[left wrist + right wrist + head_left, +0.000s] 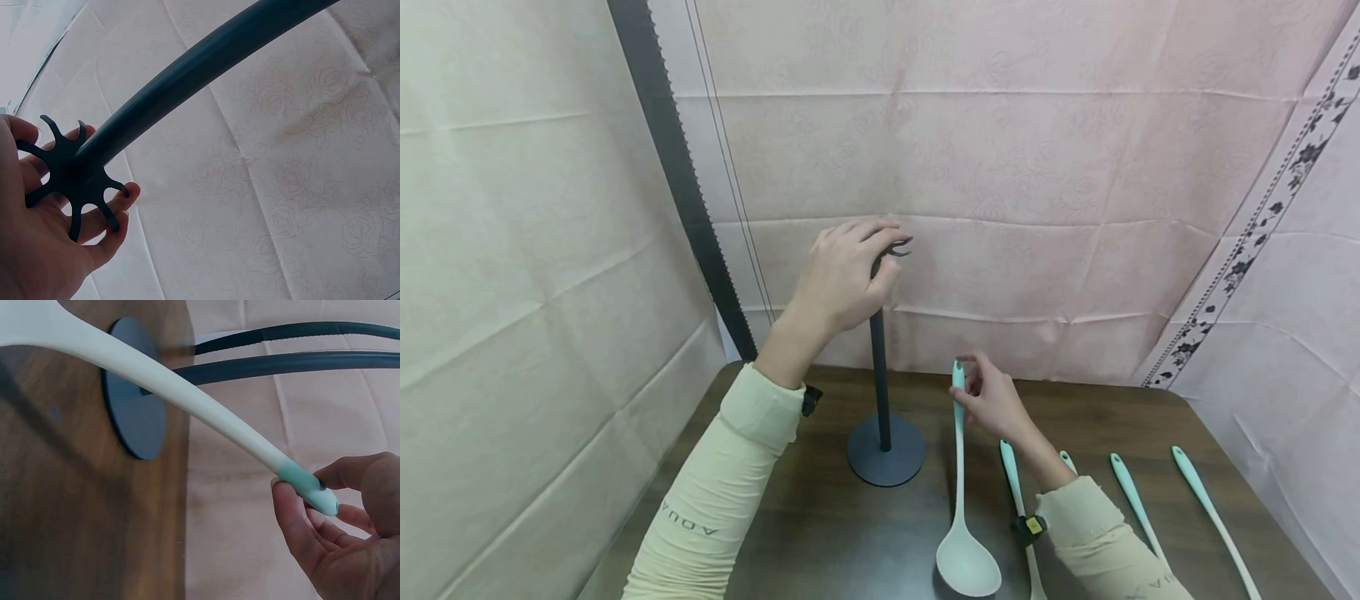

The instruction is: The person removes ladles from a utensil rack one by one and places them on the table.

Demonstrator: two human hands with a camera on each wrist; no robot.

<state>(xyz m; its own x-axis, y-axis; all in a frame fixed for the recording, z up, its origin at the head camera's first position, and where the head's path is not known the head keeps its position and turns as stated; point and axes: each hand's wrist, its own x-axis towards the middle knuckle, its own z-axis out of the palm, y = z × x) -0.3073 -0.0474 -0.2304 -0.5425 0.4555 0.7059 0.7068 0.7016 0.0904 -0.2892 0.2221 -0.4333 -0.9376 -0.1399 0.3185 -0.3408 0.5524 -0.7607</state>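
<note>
A dark utensil stand (880, 375) rises from a round base, with a ring of curved hooks (81, 181) at its top. My left hand (844, 275) is over that top, its fingers curled about the hooks in the left wrist view. To the right of the pole, my right hand (994, 402) pinches the mint-green handle end of a white ladle (968, 562). In the head view the ladle hangs bowl down, apart from the stand. In the right wrist view, thumb and fingers grip the handle tip (306, 486).
On the right of the brown wooden table (820, 533) lie several more mint-handled utensils, among them one at the far right (1213, 512). My right forearm partly covers them. Pale cloth (1000, 167) hangs behind the table and along both sides.
</note>
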